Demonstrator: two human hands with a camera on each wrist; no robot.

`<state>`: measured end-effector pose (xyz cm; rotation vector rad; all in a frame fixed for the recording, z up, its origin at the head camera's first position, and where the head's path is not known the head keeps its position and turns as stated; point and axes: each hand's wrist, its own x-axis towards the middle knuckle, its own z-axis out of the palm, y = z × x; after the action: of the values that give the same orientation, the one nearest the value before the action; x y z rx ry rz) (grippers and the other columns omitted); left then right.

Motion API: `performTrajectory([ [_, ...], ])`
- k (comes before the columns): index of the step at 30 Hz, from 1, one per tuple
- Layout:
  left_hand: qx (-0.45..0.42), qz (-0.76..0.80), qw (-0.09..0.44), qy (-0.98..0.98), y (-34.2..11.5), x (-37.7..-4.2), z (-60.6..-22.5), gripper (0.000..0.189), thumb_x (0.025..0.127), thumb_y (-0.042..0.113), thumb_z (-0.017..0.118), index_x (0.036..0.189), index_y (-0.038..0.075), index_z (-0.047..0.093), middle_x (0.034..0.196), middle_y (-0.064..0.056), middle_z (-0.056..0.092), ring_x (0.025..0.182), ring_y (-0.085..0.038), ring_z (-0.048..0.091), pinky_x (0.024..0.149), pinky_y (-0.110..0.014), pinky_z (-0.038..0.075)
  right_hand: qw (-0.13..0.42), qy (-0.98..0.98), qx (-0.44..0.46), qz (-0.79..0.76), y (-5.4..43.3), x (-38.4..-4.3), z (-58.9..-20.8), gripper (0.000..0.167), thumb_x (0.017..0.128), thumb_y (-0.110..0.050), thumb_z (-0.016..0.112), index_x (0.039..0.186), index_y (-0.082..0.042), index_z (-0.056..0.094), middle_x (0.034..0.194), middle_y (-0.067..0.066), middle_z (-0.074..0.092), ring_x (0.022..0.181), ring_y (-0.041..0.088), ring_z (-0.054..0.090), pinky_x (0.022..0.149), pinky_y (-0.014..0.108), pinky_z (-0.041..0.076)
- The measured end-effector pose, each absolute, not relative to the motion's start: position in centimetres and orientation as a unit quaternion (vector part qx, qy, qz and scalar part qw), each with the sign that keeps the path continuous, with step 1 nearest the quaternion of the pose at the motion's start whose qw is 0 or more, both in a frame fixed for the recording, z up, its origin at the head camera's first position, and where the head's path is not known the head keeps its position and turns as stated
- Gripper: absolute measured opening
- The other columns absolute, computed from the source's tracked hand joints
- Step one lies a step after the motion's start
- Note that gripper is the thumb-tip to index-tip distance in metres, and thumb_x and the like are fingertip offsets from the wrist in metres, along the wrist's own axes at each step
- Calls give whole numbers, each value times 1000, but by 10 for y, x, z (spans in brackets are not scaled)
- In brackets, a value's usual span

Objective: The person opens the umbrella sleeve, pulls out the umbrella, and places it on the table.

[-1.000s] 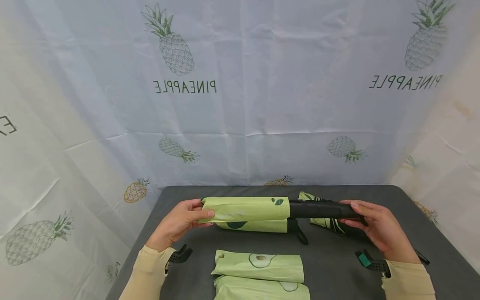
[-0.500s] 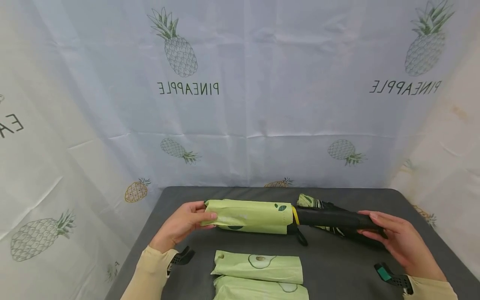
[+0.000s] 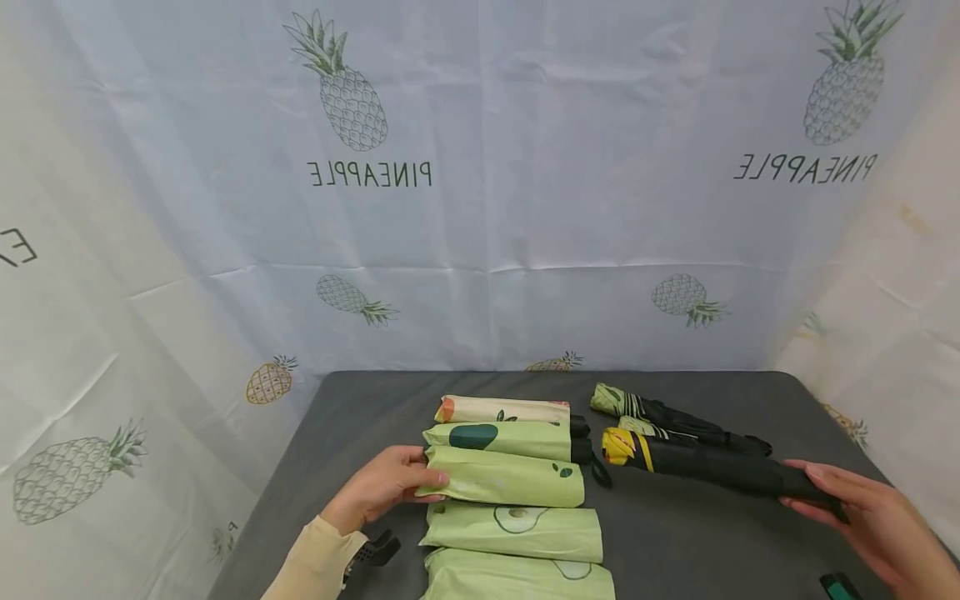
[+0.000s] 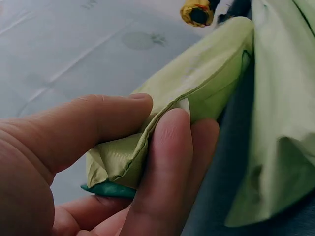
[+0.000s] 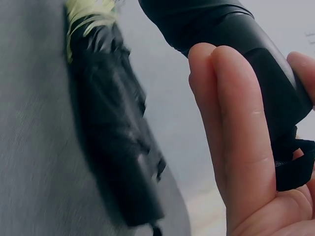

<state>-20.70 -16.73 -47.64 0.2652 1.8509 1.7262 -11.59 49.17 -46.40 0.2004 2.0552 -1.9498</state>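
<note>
My left hand pinches the end of a light green umbrella sleeve with two small leaves printed on it. In the left wrist view the thumb lies along the top of the sleeve and the fingertips press its seam from the other side. On the right, my right hand holds a folded black umbrella by its handle. A yellow strap and yellow patterned end point left, apart from the sleeve. The right wrist view shows the umbrella's handle between thumb and fingers, with a black wrist loop.
Behind the held sleeve lie a green sleeve and a cream one, black handles protruding. Two avocado-print sleeves lie in front. Black umbrellas with green ends lie back right on the dark table. A pineapple-print curtain surrounds it.
The black umbrella has slid rightward out of the green sleeve, uncovering its yellow end. The left hand has lowered the sleeve toward the front, and the two sleeves behind it now show more.
</note>
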Motion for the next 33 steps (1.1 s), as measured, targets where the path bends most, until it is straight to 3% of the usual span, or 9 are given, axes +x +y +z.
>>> performTrajectory([
  [5,77,656,315,681,-171,-203,-485,17,101,13,77,103,2,65,92,-5,69,95,-19,79,107,-44,65,188,715,95,-667,503,-117,-470,32,121,-36,36,118,-49,65,115,-34,63,107,3,75,102,30,65],
  [8,73,650,320,686,-174,-203,-485,20,100,14,78,106,-2,68,89,-6,70,79,-15,76,106,-43,65,207,722,106,-651,511,-121,-476,39,121,-40,34,154,-30,52,120,-31,58,108,3,74,105,32,63],
  [10,75,652,326,680,-175,-203,-486,16,101,12,76,105,-1,69,88,-4,69,80,-15,76,106,-43,64,219,736,113,-631,513,-125,-481,61,121,-43,31,172,-11,23,136,-2,65,108,2,73,107,32,62],
  [13,79,658,335,670,-176,-204,-489,16,101,10,75,111,-2,70,95,-5,71,95,-18,78,108,-44,64,225,751,132,-606,513,-127,-489,84,120,-48,27,166,9,-15,167,46,16,106,0,72,108,33,61],
  [16,79,652,336,675,-176,-203,-490,26,102,11,74,121,-5,69,104,-6,72,104,-19,78,105,-42,66,225,751,149,-603,511,-127,-496,87,120,-51,26,165,6,-21,169,39,-26,103,-3,70,107,31,62],
  [22,60,582,282,760,-171,-198,-483,35,99,32,81,114,1,71,99,-5,72,78,-13,72,76,-31,69,200,771,170,-579,514,-125,-510,100,114,-51,52,169,10,-6,171,43,-13,107,5,70,109,39,63],
  [27,37,515,228,825,-167,-193,-478,45,98,43,81,79,16,50,69,3,47,60,-15,51,61,-29,57,173,861,196,-436,513,-120,-512,109,95,-66,74,160,13,38,143,46,49,97,18,67,84,43,63],
  [30,36,496,218,840,-167,-191,-477,41,97,42,82,92,6,63,70,1,51,62,-17,53,61,-32,55,170,899,191,-356,508,-117,-502,102,93,-70,75,149,12,54,126,41,63,94,33,67,78,46,60],
  [33,34,482,215,849,-168,-190,-475,64,95,41,85,129,-9,66,82,-4,65,69,-19,61,64,-35,57,159,923,200,-288,497,-115,-484,99,90,-71,77,138,14,62,131,44,60,99,49,67,80,57,61],
])
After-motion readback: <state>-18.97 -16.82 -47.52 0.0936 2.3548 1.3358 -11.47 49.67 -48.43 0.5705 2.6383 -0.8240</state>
